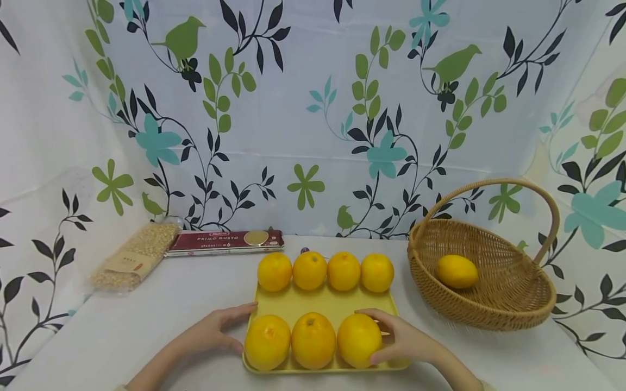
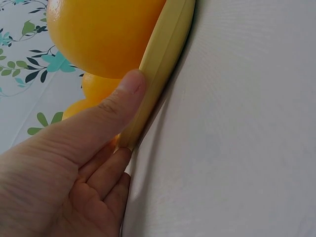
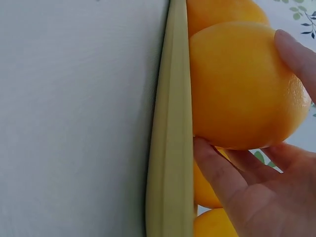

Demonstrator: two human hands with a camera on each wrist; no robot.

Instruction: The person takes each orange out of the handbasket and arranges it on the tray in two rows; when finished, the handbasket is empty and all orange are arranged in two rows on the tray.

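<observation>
On the white table lies a yellow tray (image 1: 323, 302) bearing oranges in two rows. Several smaller ones, such as this orange (image 1: 275, 271), line the back edge; three bigger ones stand along the front. My right hand (image 1: 405, 335) holds the front row's rightmost orange (image 1: 359, 340), thumb on one side and fingers on the other; it sits in the tray beside the middle orange (image 1: 313, 340). At the tray's left side, my left hand (image 1: 213, 329) touches the rim with thumb and fingertips. The left wrist view shows that thumb (image 2: 131, 84) against the rim, just below an orange (image 2: 103, 34).
A wicker basket (image 1: 489, 309) with a tall handle stands at the right and holds a lemon (image 1: 457, 271). Back left are a bag of pale grains or beans (image 1: 139, 255) and a dark red spaghetti pack (image 1: 225, 242). A patterned curtain (image 1: 303, 136) hangs behind the table.
</observation>
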